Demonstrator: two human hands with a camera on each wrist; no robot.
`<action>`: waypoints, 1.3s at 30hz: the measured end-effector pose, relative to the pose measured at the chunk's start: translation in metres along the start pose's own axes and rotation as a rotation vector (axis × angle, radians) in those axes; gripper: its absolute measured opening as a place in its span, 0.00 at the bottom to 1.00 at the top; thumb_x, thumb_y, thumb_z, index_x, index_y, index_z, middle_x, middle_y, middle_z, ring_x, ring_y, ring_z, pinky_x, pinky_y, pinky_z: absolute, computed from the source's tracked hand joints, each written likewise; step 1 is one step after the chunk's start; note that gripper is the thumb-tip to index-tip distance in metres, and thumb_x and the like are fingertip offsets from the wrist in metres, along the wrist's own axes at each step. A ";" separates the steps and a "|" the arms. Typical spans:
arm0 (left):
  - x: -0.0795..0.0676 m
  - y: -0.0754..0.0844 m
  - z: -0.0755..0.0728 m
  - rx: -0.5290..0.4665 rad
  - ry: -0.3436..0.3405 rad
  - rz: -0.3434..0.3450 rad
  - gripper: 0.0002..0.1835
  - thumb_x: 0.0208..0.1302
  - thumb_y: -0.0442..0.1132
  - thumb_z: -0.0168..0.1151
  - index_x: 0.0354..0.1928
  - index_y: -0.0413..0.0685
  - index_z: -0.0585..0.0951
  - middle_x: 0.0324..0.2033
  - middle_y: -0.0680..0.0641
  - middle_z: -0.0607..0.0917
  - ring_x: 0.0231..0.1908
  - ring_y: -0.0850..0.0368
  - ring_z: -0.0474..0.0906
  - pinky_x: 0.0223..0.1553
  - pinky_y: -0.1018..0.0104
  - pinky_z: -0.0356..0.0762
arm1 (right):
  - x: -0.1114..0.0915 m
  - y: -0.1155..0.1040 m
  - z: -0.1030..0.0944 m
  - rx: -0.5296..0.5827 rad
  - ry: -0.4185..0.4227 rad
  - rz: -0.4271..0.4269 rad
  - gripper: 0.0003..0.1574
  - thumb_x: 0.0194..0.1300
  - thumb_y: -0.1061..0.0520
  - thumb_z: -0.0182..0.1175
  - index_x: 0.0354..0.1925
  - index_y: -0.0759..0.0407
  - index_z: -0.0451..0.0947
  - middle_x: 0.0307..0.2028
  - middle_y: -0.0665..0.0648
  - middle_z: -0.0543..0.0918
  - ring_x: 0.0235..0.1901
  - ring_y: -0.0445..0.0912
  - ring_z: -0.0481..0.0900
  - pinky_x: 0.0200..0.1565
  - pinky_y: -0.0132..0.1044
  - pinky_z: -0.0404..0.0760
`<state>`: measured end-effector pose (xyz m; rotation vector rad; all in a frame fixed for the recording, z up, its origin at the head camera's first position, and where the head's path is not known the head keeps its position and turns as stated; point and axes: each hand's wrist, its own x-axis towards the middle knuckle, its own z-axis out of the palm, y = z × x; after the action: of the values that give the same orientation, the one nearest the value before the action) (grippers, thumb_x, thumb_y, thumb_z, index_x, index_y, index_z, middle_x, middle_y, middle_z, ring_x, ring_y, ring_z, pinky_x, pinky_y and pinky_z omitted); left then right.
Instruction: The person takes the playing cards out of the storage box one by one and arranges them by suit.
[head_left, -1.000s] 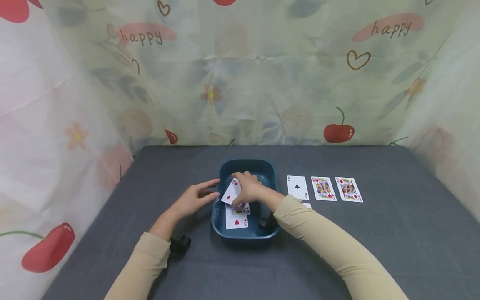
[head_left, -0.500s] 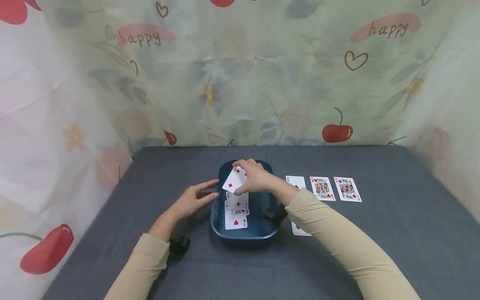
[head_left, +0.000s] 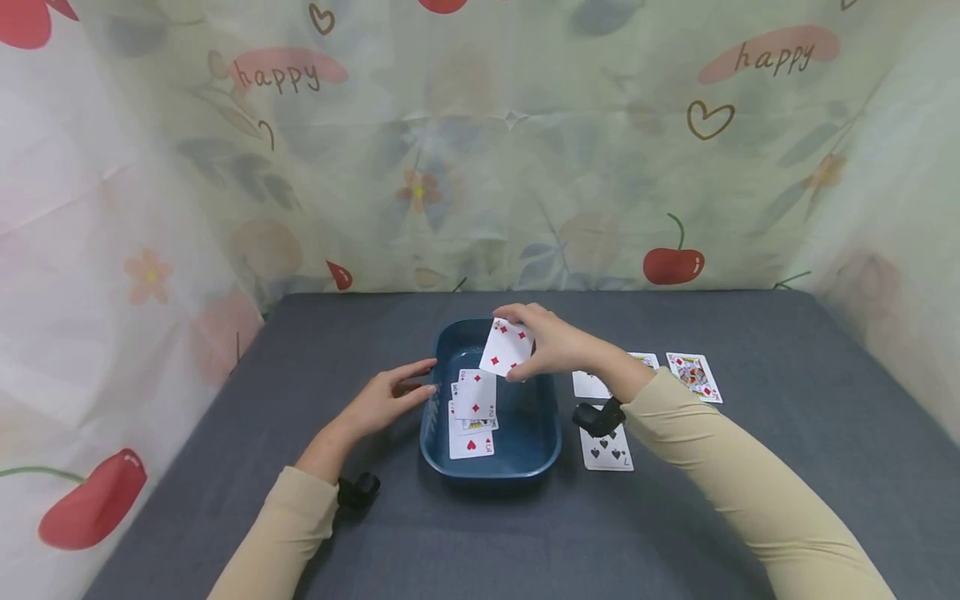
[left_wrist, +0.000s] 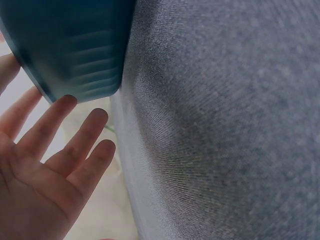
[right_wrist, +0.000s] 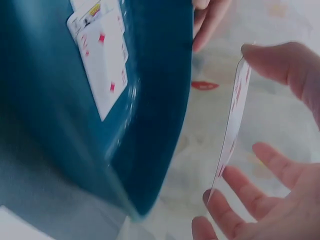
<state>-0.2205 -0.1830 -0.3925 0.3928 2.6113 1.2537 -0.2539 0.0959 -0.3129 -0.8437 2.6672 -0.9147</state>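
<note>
My right hand (head_left: 558,342) pinches a diamonds playing card (head_left: 504,348) between thumb and fingertips, holding it tilted above the far right part of the blue plastic bin (head_left: 491,477). In the right wrist view the held card (right_wrist: 234,120) shows nearly edge-on, thumb at one end and fingertips at the other. Inside the bin, along its left side, lie overlapping cards: a two of diamonds (head_left: 477,396) on top, a partly covered face card and a hearts card (head_left: 471,446). My left hand (head_left: 382,404) has its fingers extended at the bin's left rim, as the left wrist view also shows.
Right of the bin, face-up cards lie on the grey cloth-covered table (head_left: 480,542): a king of diamonds (head_left: 695,379), another face card mostly behind my right arm, a partly hidden card (head_left: 590,385) and a seven of spades (head_left: 606,450). A patterned curtain (head_left: 510,192) stands behind.
My right hand has lifted the diamonds card off the pile and carried it up and to the right, uncovering the two of diamonds. The left hand stays at the rim.
</note>
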 end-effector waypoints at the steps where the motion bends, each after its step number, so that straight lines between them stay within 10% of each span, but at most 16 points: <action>1: 0.000 0.000 0.000 0.000 0.001 -0.003 0.31 0.65 0.52 0.56 0.68 0.55 0.64 0.67 0.42 0.67 0.62 0.40 0.69 0.58 0.44 0.70 | -0.003 0.002 -0.002 0.005 -0.001 -0.004 0.52 0.47 0.56 0.71 0.67 0.57 0.58 0.62 0.63 0.65 0.55 0.54 0.65 0.50 0.45 0.77; 39: -0.001 0.004 0.001 -0.004 0.011 -0.033 0.30 0.64 0.52 0.57 0.68 0.58 0.64 0.67 0.44 0.67 0.63 0.42 0.69 0.59 0.46 0.71 | -0.107 0.160 -0.076 -0.116 0.119 0.059 0.58 0.43 0.59 0.73 0.67 0.67 0.53 0.65 0.68 0.63 0.64 0.61 0.60 0.61 0.61 0.58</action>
<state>-0.2189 -0.1801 -0.3893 0.3422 2.6125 1.2542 -0.2653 0.2987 -0.3509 -0.7522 2.8556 -0.8277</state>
